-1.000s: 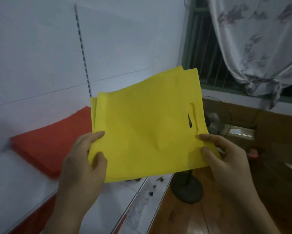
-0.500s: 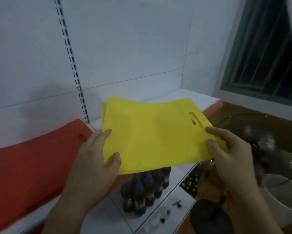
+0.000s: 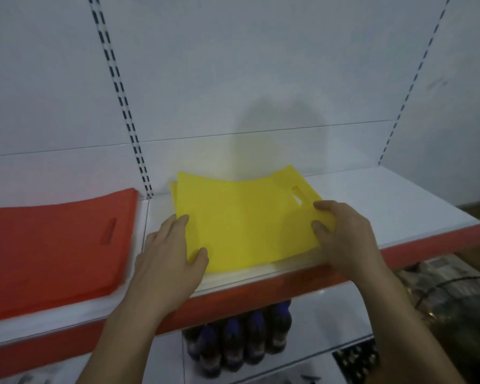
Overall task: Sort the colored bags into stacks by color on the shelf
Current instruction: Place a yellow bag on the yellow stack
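Nearby, red bags (image 3: 53,245) lie left of yellow bags (image 3: 247,225); bottles (image 3: 238,342), seemingly, below.

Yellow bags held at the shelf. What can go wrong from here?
1. The flat yellow fabric bags, gripped by the left hand and right hand, lie near the front edge of the white shelf; released, they might slide off toward the dark bottles below.
2. Their layers look offset at the back-left corner, so the stack may end up uneven.
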Motion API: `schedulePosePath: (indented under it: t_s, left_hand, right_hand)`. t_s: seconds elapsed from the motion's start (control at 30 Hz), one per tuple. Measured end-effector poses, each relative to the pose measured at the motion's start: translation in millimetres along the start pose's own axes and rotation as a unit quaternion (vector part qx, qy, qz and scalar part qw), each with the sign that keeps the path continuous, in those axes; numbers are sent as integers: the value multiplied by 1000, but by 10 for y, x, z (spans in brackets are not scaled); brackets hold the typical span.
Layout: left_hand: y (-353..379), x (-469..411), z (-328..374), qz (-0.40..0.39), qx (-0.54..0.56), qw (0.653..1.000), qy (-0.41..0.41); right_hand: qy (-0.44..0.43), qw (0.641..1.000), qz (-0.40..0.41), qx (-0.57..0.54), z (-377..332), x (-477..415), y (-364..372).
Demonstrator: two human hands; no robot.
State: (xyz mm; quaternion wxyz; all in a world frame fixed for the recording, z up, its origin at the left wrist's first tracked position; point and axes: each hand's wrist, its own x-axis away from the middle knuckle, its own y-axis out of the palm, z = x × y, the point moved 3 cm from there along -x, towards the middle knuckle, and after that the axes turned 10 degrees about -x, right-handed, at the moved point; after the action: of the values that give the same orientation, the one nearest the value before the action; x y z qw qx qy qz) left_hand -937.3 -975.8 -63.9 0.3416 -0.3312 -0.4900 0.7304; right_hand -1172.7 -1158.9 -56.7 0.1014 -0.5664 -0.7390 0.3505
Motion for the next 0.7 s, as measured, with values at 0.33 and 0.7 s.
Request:
schedulePosePath:
  t_s: [0.33,0.7]
  left_hand:
    - [298,-161,281,-62,-97,990,-75]
    - [162,-148,127,-60,-69,992,-93]
  right_hand:
    - [8,992,-73,101,394,-325,-25]
    - [1,982,-104,157,214,-123,101]
